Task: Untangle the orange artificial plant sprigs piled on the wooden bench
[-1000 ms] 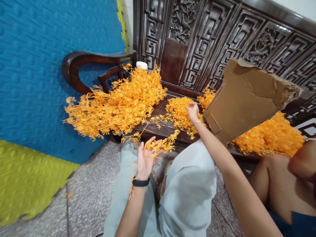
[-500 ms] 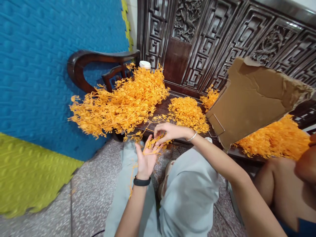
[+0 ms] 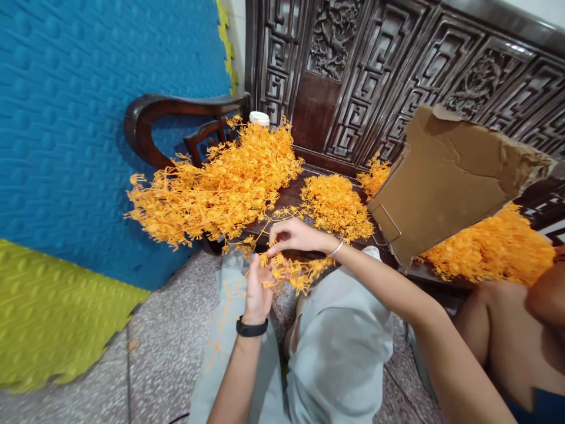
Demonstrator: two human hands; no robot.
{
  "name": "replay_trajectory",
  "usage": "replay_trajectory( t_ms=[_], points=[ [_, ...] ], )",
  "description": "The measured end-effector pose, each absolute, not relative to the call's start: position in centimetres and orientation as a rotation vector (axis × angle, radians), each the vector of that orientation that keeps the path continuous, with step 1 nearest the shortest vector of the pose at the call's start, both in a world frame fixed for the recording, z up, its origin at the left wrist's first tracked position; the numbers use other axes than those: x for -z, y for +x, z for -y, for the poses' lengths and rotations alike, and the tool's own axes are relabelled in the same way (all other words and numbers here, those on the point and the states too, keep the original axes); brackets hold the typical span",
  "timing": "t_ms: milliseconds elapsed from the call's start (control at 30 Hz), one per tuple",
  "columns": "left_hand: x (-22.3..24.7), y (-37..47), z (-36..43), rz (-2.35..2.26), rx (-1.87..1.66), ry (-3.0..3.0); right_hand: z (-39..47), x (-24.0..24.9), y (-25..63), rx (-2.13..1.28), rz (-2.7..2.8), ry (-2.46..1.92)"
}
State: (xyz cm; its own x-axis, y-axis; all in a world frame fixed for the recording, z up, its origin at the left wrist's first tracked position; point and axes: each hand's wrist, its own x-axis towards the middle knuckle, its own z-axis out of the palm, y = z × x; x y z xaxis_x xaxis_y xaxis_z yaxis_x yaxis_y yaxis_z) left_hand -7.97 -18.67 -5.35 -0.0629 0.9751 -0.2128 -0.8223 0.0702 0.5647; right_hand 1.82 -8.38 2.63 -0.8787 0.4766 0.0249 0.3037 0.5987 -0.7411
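The sprig (image 3: 302, 274) is held between the two hands, in front of the edge of the tabletop (image 3: 288, 195). By the left hand (image 3: 258, 294), palm turned up, the sprig is supported from below; its fingers are loosely spread and partly hidden behind it, and the thumb is raised apart from them. By the right hand (image 3: 296, 235), which is placed above, a small part of the sprig is pinched: the thumb and the forefinger are brought together at the tips, and a round gap is left between them farther back.

The sprig is orange, thin and branched, with many small curled ends, and it is extended toward the right wrist, where a silver bangle (image 3: 336, 248) is worn. A thin orange stem (image 3: 227, 303), somewhat blurred, is seen over the pale trousers (image 3: 339, 330); whether it is joined to the sprig cannot be told.

On the tabletop, a small orange pile (image 3: 336, 206) is placed between a large orange pile (image 3: 229, 182) and a piece of cardboard (image 3: 445, 176), which is tilted.
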Motion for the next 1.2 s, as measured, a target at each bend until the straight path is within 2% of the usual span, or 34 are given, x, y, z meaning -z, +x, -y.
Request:
replay_trajectory(
  t_ms=[100,200,400,667,1200],
  points=[
    [5.2,-7.9,18.9,-0.716,-1.541,0.32,8.1,-2.5,1.9,-1.31,2.484,-0.727],
    [5.1,-7.8,18.9,-0.759,-1.581,0.33,7.9,-1.9,1.7,-1.334,2.404,-0.848],
    [5.2,-7.8,18.6,-0.843,-1.606,0.35,7.6,-1.2,1.1,-1.057,2.343,-1.115],
    [5.3,-7.7,18.4,-0.903,-1.648,0.365,7.7,-0.4,0.3,-0.846,2.204,-1.336],
    [5.1,-8.8,17.9,-0.897,-1.695,0.383,8.5,-0.3,-1.7,-0.561,2.177,-1.361]
  ],
)
